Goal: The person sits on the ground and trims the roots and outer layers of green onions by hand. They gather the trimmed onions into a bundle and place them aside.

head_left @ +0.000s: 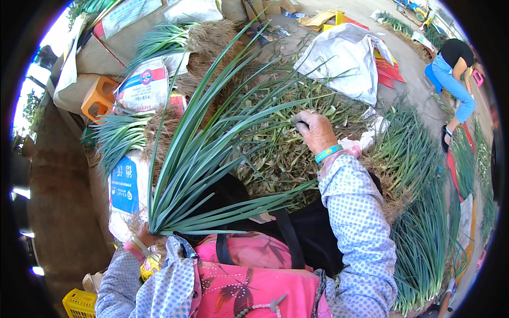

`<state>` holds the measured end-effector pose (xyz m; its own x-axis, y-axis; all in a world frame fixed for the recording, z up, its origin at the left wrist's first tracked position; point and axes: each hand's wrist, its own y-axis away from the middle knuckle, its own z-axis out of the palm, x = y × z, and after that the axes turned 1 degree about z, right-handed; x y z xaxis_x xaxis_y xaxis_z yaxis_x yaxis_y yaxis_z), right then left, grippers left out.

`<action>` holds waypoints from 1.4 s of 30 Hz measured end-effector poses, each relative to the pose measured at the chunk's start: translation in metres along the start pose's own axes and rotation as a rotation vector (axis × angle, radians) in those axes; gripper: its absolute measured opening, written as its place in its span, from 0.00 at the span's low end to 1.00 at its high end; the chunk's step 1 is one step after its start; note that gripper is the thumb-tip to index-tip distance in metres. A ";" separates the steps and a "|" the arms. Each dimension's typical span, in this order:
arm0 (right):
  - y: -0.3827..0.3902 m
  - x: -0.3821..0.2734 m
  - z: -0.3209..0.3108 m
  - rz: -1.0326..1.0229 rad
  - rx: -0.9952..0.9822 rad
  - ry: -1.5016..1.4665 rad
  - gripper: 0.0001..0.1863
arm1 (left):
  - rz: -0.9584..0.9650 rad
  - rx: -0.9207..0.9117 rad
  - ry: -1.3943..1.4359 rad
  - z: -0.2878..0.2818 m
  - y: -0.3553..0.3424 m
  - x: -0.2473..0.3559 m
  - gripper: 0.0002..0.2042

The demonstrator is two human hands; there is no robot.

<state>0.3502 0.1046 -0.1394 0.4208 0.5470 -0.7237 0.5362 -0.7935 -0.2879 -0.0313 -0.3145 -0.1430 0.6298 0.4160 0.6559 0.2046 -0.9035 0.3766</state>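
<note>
A large fanned bunch of scallions (185, 169) spreads up and to the right across my lap, its long green leaves loose. My left hand (146, 234) is closed round the narrow lower end of the bunch, partly hidden behind the leaves. My right hand (314, 132) is raised beyond the lap, fingers curled together near some leaf tips. Whatever is pinched there is too small to make out. Below that hand lies a heap of stripped, withered leaves (281, 159).
Rooted scallion bundles (127, 135) lie on printed sacks (143, 87) at the left, beside an orange plastic stool (99, 98). More scallions (421, 249) are piled at the right. A white sack (342, 58) lies beyond the heap; another person (453, 85) bends at the far right. A yellow basket (79, 303) stands lower left.
</note>
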 end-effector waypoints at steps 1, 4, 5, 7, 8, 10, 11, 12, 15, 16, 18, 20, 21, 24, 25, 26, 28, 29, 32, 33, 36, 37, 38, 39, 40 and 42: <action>-0.001 0.001 0.001 -0.006 -0.001 0.013 0.07 | 0.002 -0.015 -0.019 -0.001 0.001 -0.001 0.18; -0.005 0.006 0.005 0.157 0.054 -0.166 0.05 | 0.011 -0.028 -0.034 0.000 0.001 -0.009 0.17; -0.011 0.007 0.007 0.124 0.117 -0.153 0.06 | 0.004 -0.027 -0.008 0.000 0.001 -0.010 0.17; -0.014 0.008 0.004 0.284 0.197 -0.381 0.07 | -0.013 -0.025 0.045 0.001 0.002 -0.012 0.17; -0.018 0.001 -0.001 0.361 0.239 -0.497 0.08 | -0.029 -0.030 0.081 0.001 0.003 -0.012 0.17; -0.020 0.001 -0.005 0.387 0.281 -0.541 0.09 | -0.064 -0.040 0.153 0.000 0.005 -0.015 0.17; -0.020 0.010 -0.003 0.366 0.326 -0.502 0.10 | 0.001 -0.049 0.126 0.002 0.000 -0.017 0.17; -0.021 0.016 -0.003 0.344 0.368 -0.463 0.10 | 0.028 -0.045 0.122 0.003 -0.003 -0.022 0.17; -0.025 0.016 -0.009 0.376 0.260 -0.361 0.11 | 0.097 -0.021 0.009 0.002 0.000 -0.035 0.18; -0.024 0.012 -0.010 0.396 0.154 -0.289 0.12 | 0.099 -0.021 -0.035 0.000 0.002 -0.037 0.18; -0.020 0.020 -0.007 0.256 0.080 -0.188 0.18 | 0.112 -0.026 -0.119 0.000 -0.001 -0.040 0.19; -0.018 0.020 -0.006 0.227 0.128 -0.385 0.23 | 0.088 0.015 0.003 0.007 -0.006 -0.045 0.18; -0.018 0.006 -0.007 0.224 0.118 -0.454 0.25 | 0.092 0.013 -0.034 0.005 -0.003 -0.043 0.17; -0.022 -0.014 -0.012 0.161 0.099 -0.527 0.31 | 0.068 0.003 -0.107 0.002 -0.003 -0.016 0.17; -0.021 -0.011 -0.014 0.186 0.138 -0.599 0.29 | 0.055 -0.001 -0.125 0.001 -0.005 -0.006 0.16; -0.019 -0.017 -0.014 0.213 0.171 -0.677 0.27 | 0.048 -0.002 -0.118 0.000 -0.004 -0.004 0.16; -0.020 -0.020 -0.015 0.232 0.239 -0.686 0.22 | 0.031 -0.004 -0.105 -0.002 -0.003 -0.003 0.16; -0.021 -0.021 -0.015 0.243 0.273 -0.690 0.19 | 0.125 0.034 -0.048 0.003 -0.008 -0.011 0.16; -0.022 -0.009 -0.015 0.206 0.422 -0.649 0.12 | 0.100 0.030 -0.093 0.002 -0.005 -0.025 0.17; -0.023 -0.009 -0.016 0.187 0.446 -0.644 0.10 | 0.106 0.034 -0.134 0.003 -0.006 -0.026 0.17; -0.023 0.004 -0.011 0.294 0.344 -0.618 0.10 | 0.104 0.030 -0.183 0.003 -0.007 -0.028 0.19; -0.024 0.008 -0.010 0.345 0.265 -0.550 0.12 | 0.091 0.021 -0.148 0.002 -0.008 -0.027 0.19; -0.023 0.007 -0.007 0.329 0.248 -0.631 0.13 | 0.074 0.012 -0.113 0.002 -0.007 -0.025 0.20; -0.023 0.003 -0.002 0.314 0.231 -0.711 0.14 | 0.066 0.013 -0.025 0.002 -0.006 -0.024 0.20; -0.022 0.002 0.000 0.297 0.215 -0.791 0.15 | 0.057 0.014 0.063 0.003 -0.006 -0.021 0.20; -0.023 -0.003 0.000 0.252 0.153 -0.784 0.19 | 0.055 0.015 0.113 0.004 -0.006 -0.017 0.20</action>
<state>0.3365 0.1212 -0.1312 -0.1457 0.0490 -0.9881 0.3654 -0.9255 -0.0998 -0.0404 -0.3163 -0.1585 0.5523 0.3740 0.7451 0.1840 -0.9264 0.3286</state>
